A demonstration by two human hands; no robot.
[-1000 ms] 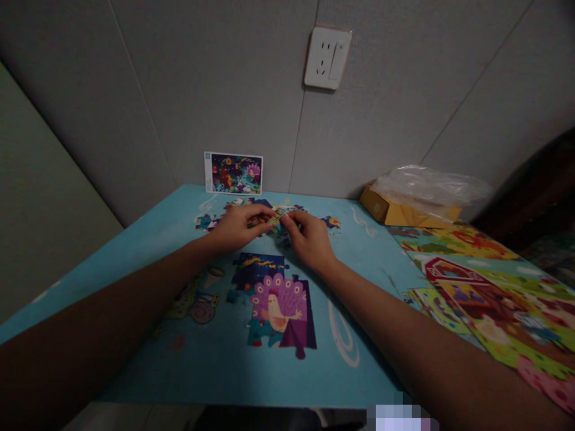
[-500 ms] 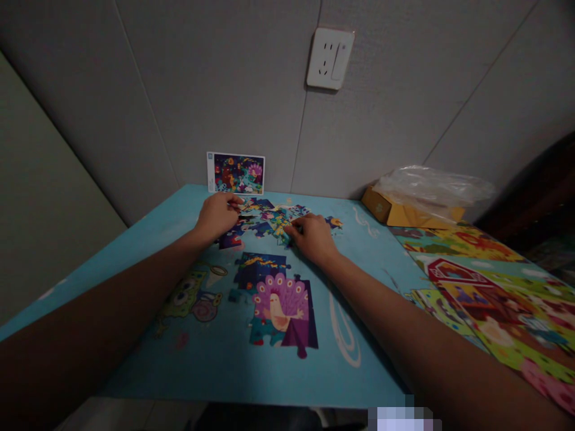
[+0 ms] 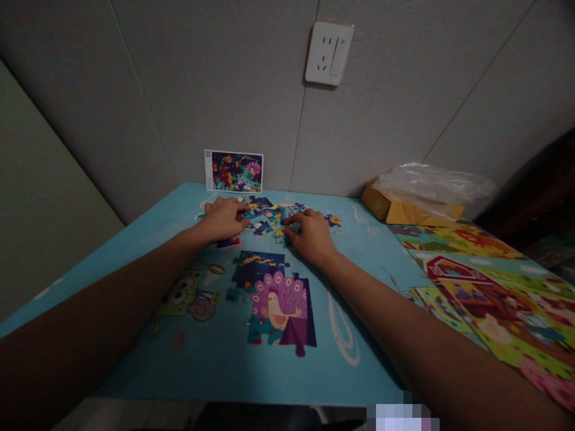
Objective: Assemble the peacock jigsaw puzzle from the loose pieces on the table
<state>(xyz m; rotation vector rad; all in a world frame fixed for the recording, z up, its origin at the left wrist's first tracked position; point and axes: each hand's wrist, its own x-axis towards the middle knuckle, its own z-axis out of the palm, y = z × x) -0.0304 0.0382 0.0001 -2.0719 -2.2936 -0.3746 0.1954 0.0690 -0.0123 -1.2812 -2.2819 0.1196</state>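
Observation:
A heap of loose jigsaw pieces (image 3: pixel 264 228) lies toward the back of the blue table. My left hand (image 3: pixel 223 217) rests over the heap's left side, thumb and fingers apart, with no piece visible between them. At the right side of the heap is my right hand (image 3: pixel 311 234), its thumb and forefinger spread over the pieces and nothing seen gripped. Nearer to me lies a joined jigsaw section (image 3: pixel 281 299) showing a purple peacock and a dark blue strip. A picture card (image 3: pixel 237 171) with the same peacock leans upright against the wall.
An orange box (image 3: pixel 404 209) topped by a clear plastic bag (image 3: pixel 433 182) stands at the back right. In front of it, assembled farm-scene puzzles (image 3: pixel 498 299) cover the table's right side. The blue tabletop (image 3: pixel 188 371) carries printed cartoon figures. A socket plate (image 3: pixel 329 54) is on the wall.
My left hand has turned flatter and come slightly nearer, its fingers spreading over the heap. The thumb and forefinger of my right hand have parted. The joined section is unchanged.

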